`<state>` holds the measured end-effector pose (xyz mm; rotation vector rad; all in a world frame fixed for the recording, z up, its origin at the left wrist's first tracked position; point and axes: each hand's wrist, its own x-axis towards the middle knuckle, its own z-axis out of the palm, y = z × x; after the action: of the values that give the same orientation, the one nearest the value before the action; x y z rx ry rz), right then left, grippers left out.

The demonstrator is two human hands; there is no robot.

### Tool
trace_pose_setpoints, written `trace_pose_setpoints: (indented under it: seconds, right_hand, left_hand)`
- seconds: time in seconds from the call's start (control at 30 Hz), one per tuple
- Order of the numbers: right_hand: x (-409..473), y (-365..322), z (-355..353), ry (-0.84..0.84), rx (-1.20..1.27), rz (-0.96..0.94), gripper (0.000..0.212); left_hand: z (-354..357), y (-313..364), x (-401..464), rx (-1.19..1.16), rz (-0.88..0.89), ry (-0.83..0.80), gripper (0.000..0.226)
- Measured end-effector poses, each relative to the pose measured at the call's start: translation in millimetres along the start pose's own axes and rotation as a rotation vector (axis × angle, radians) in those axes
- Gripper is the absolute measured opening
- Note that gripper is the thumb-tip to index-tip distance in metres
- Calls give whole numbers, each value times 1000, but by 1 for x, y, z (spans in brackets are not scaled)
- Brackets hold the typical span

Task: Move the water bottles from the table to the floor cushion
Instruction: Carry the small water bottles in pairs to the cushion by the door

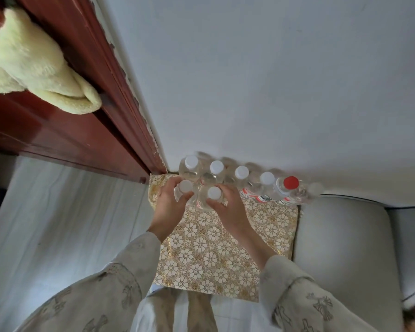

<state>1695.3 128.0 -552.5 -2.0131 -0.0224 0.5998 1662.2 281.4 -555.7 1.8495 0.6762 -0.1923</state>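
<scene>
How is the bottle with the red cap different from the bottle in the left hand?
The red-capped bottle has a red cap; the bottle in the left hand has a white one. The red-capped bottle stands free in the back row by the wall, untouched; the other is gripped by the left hand, in front. Both are clear plastic bottles, upright over the patterned cushion.

both arms reach forward and down from patterned grey sleeves, wrists bare and drawn toward each other, the left hand with fingers and thumb curled round a white-capped bottle, the right hand gripping another white-capped bottle just beside it.
</scene>
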Motion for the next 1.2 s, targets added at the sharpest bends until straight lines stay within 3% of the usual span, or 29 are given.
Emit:
trace_pose_setpoints:
  seconds: [0.1, 0.27, 0.53, 0.87, 1.2]
  right_hand:
    - [-8, -6, -3, -89, 55, 33, 62]
    - [-37, -13, -14, -144, 64, 46, 74]
    - [-112, -32, -19, -380, -130, 59, 47]
    - [-231, -87, 81, -782, -343, -142, 38]
    - [-466, -57, 217, -1259, -576, -376, 31]
  left_hand:
    - [-1, 3, -8, 44, 19, -2, 41]
    - [-8, -1, -29, 75, -85, 4, 69]
    - [-26, -42, -139, -24, -344, 79, 45]
    - [-79, -124, -352, -398, -552, 601, 28]
    - [-54, -217, -638, -855, -724, 1219, 29]
